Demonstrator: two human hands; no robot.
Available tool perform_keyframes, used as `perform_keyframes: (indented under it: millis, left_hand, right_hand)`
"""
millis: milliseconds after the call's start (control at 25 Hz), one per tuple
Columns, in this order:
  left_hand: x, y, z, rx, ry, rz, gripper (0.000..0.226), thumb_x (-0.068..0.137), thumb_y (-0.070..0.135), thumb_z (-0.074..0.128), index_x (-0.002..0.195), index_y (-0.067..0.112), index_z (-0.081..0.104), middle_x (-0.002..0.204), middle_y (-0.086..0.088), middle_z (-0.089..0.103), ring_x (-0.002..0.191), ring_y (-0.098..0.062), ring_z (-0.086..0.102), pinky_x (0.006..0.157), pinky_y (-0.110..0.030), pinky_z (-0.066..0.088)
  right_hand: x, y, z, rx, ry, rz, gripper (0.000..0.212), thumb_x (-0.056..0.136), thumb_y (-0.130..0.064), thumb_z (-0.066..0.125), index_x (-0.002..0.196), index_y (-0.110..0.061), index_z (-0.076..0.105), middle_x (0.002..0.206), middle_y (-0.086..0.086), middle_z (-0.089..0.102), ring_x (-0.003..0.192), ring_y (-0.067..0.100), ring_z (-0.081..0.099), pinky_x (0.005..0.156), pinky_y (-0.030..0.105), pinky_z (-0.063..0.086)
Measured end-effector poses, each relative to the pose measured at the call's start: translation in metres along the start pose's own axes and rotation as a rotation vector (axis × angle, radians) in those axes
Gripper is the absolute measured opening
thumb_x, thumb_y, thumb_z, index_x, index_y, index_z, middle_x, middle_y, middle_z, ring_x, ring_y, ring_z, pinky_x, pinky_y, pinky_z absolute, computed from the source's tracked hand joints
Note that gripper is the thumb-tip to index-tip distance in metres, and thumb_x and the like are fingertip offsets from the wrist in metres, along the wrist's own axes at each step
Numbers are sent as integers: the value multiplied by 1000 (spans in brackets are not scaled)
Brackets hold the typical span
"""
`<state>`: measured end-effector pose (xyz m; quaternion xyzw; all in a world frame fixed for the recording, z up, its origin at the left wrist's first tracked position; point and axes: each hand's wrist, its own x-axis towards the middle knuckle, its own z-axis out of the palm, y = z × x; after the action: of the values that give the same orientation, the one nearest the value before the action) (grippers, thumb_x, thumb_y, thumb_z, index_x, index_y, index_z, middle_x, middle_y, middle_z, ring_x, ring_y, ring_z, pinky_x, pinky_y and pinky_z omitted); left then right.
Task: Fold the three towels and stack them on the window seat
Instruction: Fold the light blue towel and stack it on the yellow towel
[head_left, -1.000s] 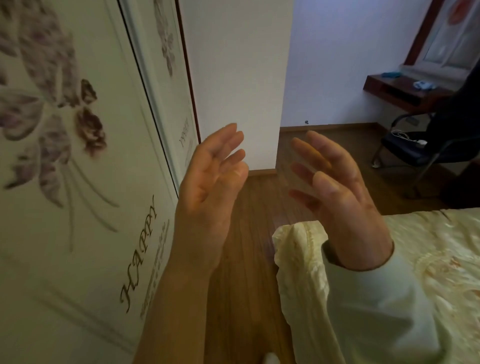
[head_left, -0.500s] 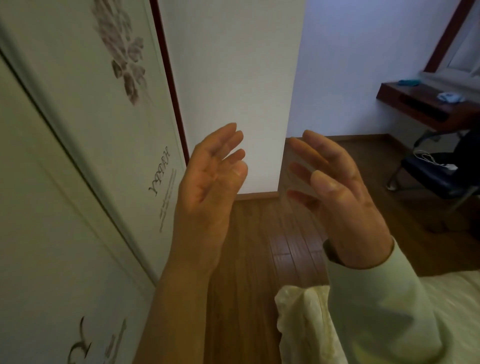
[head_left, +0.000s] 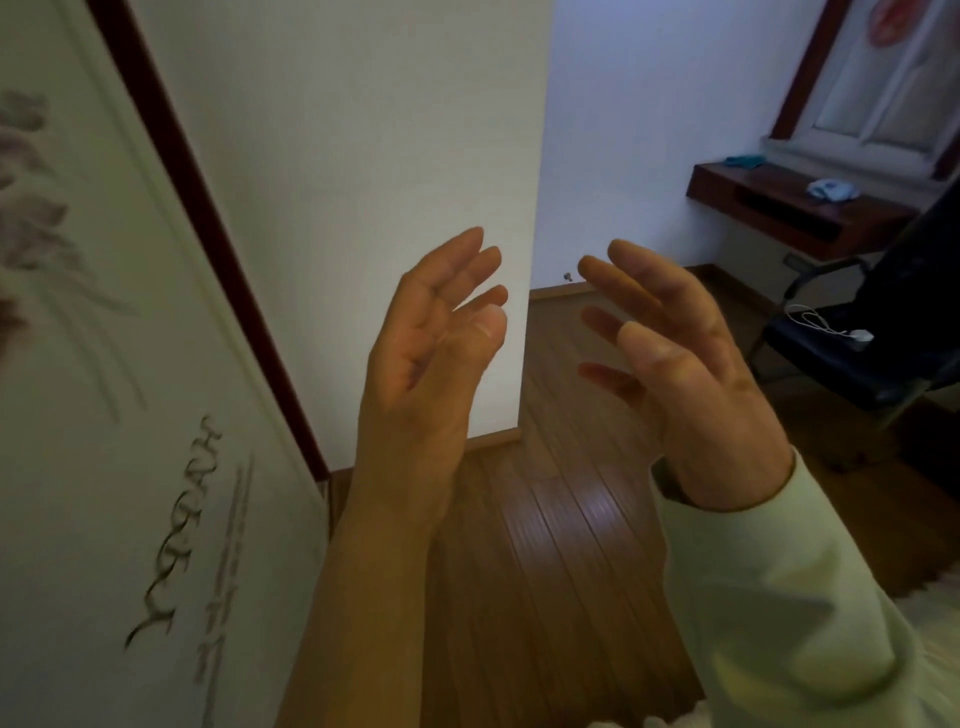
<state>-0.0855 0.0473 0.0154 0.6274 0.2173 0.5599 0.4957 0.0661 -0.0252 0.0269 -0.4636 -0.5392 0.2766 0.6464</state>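
Here, in the head view, the left hand (head_left: 431, 364) and right hand (head_left: 691, 374) are raised palms facing, apart, fingers spread, holding nothing, above the wooden floor (head_left: 545, 545). A blue towel (head_left: 745, 161) and a pale towel (head_left: 831, 189) lie well beyond on the window seat (head_left: 779, 208).

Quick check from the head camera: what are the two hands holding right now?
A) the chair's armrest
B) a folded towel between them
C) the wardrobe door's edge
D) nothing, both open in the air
D: the left hand and the right hand are raised with palms facing each other, fingers spread, only wood floor visible between and below them.
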Motion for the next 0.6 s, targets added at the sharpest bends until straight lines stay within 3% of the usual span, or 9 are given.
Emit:
perform_keyframes:
  millis: [320, 520, 600]
  left_hand:
    - [202, -121, 38, -41, -177, -28, 40, 94, 34, 54, 133, 41, 52, 140, 22, 60, 130, -6, 60, 106, -38, 52]
    - [334, -199, 106, -91, -278, -29, 39, 95, 30, 54, 132, 40, 52, 140, 20, 61, 128, -5, 61, 103, -30, 53]
    - [386, -228, 133, -105, -294, -18, 38, 95, 30, 54, 131, 40, 53, 140, 20, 61, 128, -5, 61, 103, -31, 54]
  right_hand:
    - [174, 93, -51, -54, 162, -1, 53, 74, -45, 57, 127, -44, 49, 133, -24, 56, 119, -2, 56, 90, 17, 52]
    - [297, 158, -128, -113, 258, -8, 57, 75, -47, 55, 131, -41, 47, 134, -24, 56, 122, 0, 55, 99, 32, 52]
    - [348, 178, -159, -141, 290, -9, 58, 75, -48, 55, 132, -40, 47, 135, -23, 56, 122, 0, 56, 98, 31, 52]
